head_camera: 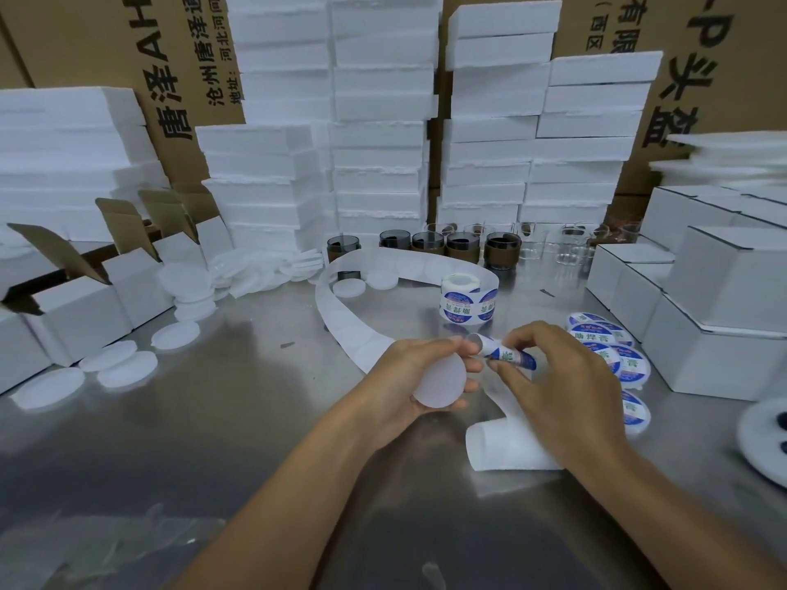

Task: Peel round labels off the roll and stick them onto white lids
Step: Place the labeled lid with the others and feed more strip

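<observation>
My left hand (419, 368) grips a plain white lid (438, 383) above the steel table, its thumb tip touching the label strip. My right hand (553, 376) pinches a round blue-and-white label (509, 355) that curls off the white backing strip (353, 330). The strip loops back across the table to the label roll (468, 300), which stands upright behind my hands. Labelled lids (613, 355) lie in an overlapping row to the right of my right hand. Bare white lids (123, 368) are scattered at the left.
White cartons (715, 334) stack at the right, open cartons (76, 308) at the left. Dark and clear glass jars (460, 249) line up behind the roll. Foam slabs (379, 134) and brown boxes fill the back. A white object (766, 440) sits at the right edge.
</observation>
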`<control>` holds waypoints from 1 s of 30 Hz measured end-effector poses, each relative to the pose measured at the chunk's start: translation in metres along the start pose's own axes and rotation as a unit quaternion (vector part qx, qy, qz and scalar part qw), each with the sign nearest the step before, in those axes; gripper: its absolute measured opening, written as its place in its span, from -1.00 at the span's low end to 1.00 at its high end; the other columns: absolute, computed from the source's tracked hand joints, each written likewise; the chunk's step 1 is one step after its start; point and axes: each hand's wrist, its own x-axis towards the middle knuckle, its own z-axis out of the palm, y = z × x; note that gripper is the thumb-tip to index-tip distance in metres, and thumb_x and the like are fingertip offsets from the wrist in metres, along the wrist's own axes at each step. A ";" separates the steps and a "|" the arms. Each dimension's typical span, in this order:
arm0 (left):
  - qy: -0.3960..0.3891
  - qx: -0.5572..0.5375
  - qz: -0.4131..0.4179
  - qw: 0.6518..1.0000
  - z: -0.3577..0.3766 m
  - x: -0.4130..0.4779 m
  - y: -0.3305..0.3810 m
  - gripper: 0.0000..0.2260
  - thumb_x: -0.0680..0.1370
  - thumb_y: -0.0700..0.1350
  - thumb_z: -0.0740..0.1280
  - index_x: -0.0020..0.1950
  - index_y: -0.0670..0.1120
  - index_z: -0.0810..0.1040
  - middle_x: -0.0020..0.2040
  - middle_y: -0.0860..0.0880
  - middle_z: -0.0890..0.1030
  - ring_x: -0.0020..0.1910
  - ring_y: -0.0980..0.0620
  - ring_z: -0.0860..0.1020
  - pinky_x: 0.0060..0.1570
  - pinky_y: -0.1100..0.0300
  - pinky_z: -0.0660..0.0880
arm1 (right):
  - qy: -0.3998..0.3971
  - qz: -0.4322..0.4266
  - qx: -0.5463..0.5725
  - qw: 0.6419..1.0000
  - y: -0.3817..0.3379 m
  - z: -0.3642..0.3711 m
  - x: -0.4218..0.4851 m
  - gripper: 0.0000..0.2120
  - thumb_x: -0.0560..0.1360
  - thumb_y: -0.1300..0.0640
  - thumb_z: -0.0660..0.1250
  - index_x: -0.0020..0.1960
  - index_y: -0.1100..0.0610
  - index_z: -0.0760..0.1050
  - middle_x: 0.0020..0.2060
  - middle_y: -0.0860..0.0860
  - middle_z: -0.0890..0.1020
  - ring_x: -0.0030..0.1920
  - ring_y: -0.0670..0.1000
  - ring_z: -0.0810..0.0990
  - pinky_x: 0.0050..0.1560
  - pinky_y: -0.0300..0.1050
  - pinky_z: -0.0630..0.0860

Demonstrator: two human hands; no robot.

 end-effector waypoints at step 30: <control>-0.024 0.006 0.016 1.000 0.006 0.002 -0.010 -0.87 0.50 -0.05 0.37 -0.20 -0.05 0.64 -0.31 -0.06 0.62 -0.39 0.03 0.58 -0.40 0.21 0.54 | 0.046 -0.126 -0.028 0.991 0.003 0.003 -0.001 -0.70 0.21 0.17 0.59 -0.10 0.17 0.64 -0.24 0.07 0.68 -0.24 0.09 0.63 -0.21 -0.08 0.52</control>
